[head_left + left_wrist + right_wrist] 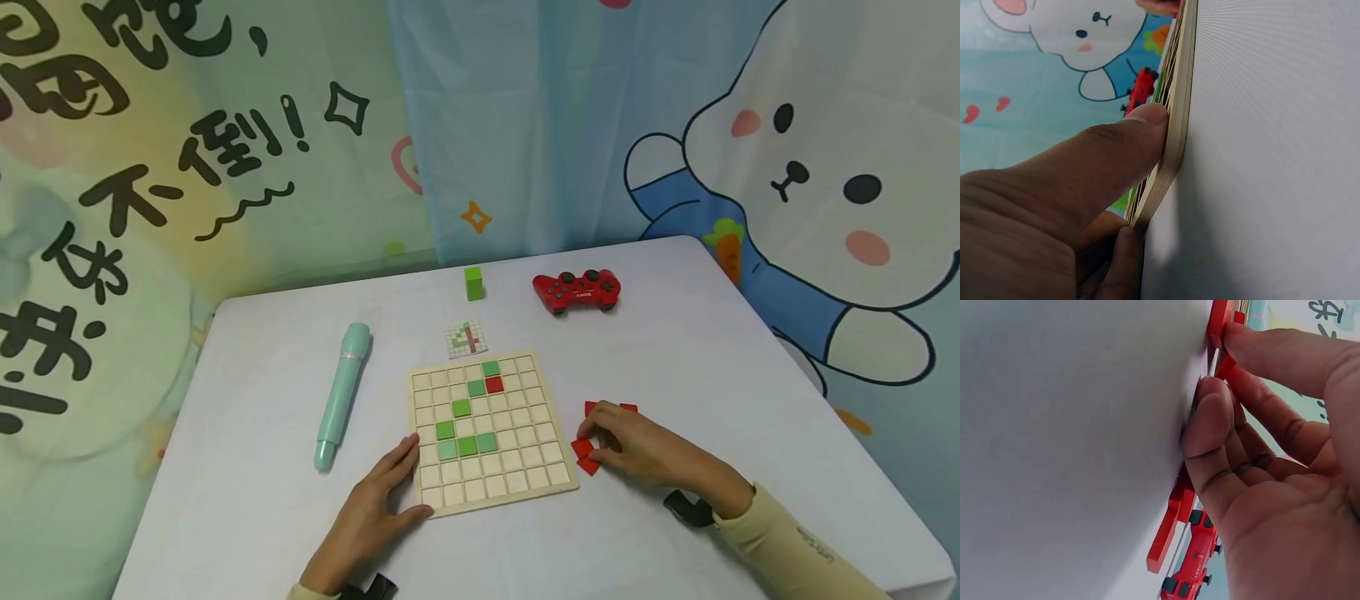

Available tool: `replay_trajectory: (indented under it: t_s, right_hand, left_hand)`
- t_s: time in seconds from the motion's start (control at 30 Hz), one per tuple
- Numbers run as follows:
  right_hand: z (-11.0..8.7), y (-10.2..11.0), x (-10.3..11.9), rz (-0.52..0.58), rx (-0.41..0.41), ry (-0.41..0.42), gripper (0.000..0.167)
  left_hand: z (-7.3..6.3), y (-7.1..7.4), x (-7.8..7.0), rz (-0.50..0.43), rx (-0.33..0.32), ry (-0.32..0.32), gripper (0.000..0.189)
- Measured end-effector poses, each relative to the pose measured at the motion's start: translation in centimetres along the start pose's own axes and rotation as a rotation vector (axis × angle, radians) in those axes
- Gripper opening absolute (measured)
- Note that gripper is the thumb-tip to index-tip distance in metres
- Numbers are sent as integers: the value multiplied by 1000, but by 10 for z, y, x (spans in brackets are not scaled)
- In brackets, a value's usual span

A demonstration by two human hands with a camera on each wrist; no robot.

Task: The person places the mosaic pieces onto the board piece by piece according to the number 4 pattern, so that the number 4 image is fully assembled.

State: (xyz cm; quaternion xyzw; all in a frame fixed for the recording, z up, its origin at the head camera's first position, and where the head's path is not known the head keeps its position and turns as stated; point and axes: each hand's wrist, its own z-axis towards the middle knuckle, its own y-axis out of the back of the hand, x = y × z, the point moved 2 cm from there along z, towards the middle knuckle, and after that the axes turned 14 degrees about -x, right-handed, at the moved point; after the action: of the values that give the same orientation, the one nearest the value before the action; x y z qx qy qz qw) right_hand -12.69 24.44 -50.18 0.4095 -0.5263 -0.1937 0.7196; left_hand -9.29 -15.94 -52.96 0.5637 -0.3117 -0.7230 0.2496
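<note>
A wooden grid board [517, 483] lies on the white table, with several green tiles [467, 447] and one red tile [493, 384] in its cells. At its near left corner my left hand [369, 510] touches the edges, thumb on the near side and fingers along the left side. The left wrist view shows the straight thumb [1129, 140] against the board's rim [1177, 125]. Right of the board, my right hand [637, 443] pinches a small red tile [582, 448] between thumb and forefinger. Loose red tiles [1163, 540] lie around that hand, partly hidden by it.
Behind the board lies a small pattern card [465, 339]. Farther back stand a green block [474, 284] and a red game controller [577, 290]. A mint-green tube-like stick [344, 396] lies on the left. A printed curtain [525, 125] hangs beyond the table.
</note>
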Motion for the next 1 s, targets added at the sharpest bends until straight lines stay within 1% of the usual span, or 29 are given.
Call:
replay_trajectory:
  t_s: [0.03,0.13,0.27,0.33,0.47,0.6,0.67,0.87,0.93,1.0]
  right_hand:
    - [0,0,0,1,1,1,23]
    - [-1,1,-1,12,2,3,24]
    - [-1,1,-1,27,7,1,28]
    - [-2,1,-1,28,9,5,28]
    - [-2,1,-2,13,13,8,23]
    - [-4,3,-2,1,9,-17,21]
    - [-4,7,-2,-4,-2,-30,22]
    - [-5,21,-1,-39,-60,-81,26]
    - [-6,24,-2,-48,-83,-94,26]
    - [-7,27,-3,-55,-100,-106,27]
  left_hand:
    - [0,0,0,8,-4,-10,89]
    - [-1,0,0,16,2,4,89]
    - [-1,0,0,2,25,53,90]
    - [-1,0,-1,0,30,61,89]
    - [0,0,-2,3,29,64,89]
    - [0,0,-2,-1,30,65,90]
    - [1,1,-2,0,28,60,90]
    - [3,2,-2,12,-2,18,88]
    - [2,1,-2,7,4,25,88]
    - [1,0,-1,-6,24,47,89]
